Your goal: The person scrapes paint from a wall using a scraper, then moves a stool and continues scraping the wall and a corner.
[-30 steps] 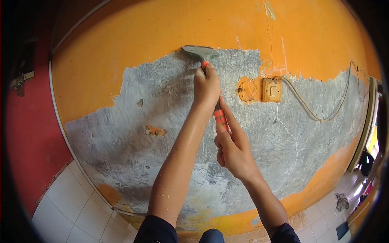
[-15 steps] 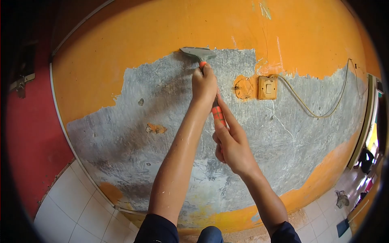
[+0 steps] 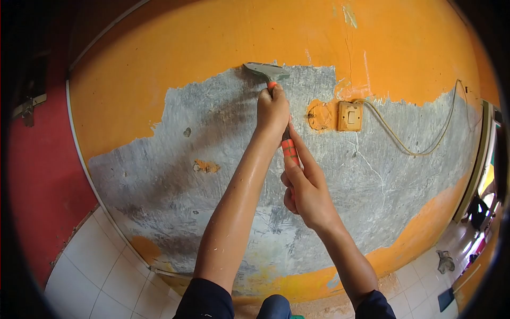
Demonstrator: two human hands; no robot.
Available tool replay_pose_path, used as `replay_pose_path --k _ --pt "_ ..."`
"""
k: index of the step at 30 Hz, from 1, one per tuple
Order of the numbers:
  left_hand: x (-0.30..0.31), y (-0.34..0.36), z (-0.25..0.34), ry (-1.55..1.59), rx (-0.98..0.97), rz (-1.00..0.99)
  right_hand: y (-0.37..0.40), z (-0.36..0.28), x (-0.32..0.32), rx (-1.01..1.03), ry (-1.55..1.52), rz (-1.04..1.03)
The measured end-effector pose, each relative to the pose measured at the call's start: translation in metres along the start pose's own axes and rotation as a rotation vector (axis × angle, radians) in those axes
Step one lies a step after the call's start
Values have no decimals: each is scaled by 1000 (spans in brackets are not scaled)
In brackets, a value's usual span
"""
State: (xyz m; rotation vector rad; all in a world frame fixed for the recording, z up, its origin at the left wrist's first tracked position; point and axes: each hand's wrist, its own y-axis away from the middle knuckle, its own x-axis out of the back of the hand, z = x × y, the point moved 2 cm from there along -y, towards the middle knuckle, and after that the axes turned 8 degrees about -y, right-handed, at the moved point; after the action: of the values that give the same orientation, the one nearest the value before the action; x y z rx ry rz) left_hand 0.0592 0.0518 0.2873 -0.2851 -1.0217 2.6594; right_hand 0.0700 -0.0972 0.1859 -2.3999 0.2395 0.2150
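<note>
One red panel [image 3: 50, 181] stands farthest left of the switch box [image 3: 350, 116], bordered by a white strip [image 3: 74, 127] that runs down to pale floor tiles [image 3: 95, 266], lower left of the box. Next, orange paint [image 3: 119, 95] ends in a ragged edge against a grey bare patch [image 3: 159, 125]; this edge climbs in steps toward the box's upper left. An orange remnant [image 3: 206, 166] sits on the grey, left of the box and lower than it.

The scraper [image 3: 270, 70] has its wide head above and left of the box, at the paint's lower edge; whether the blade presses on the wall, I cannot tell. Both hands are clamped on its handle: the left hand [image 3: 272, 109] high, close under the head, and the right hand [image 3: 307, 191] around the lower end, below and left of the box. Compared with half a second ago, head and hands sit slightly farther right, nearer the box.

A round orange-painted fitting [image 3: 319, 116] lies just left of the box, leaving a strip of bare wall between it and the left hand. Right of the box, a cable [image 3: 417, 154] sags across the grey; a crumpled item [image 3: 445, 261] lies on the floor, lower right.
</note>
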Motion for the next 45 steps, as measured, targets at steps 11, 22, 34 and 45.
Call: replay_pose_path --k 11,22,34,45 --pt "-5 3 7 22 12 -3 -2 -5 9 -30 -24 -9" --pt "-9 10 5 -29 25 39 0 -11 15 -69 -48 -49" --pt "-8 1 17 -11 20 43 -8 -13 19 -56 -37 -72" --pt "-4 3 19 12 24 -18 -1 -21 8 -95 -176 -19"
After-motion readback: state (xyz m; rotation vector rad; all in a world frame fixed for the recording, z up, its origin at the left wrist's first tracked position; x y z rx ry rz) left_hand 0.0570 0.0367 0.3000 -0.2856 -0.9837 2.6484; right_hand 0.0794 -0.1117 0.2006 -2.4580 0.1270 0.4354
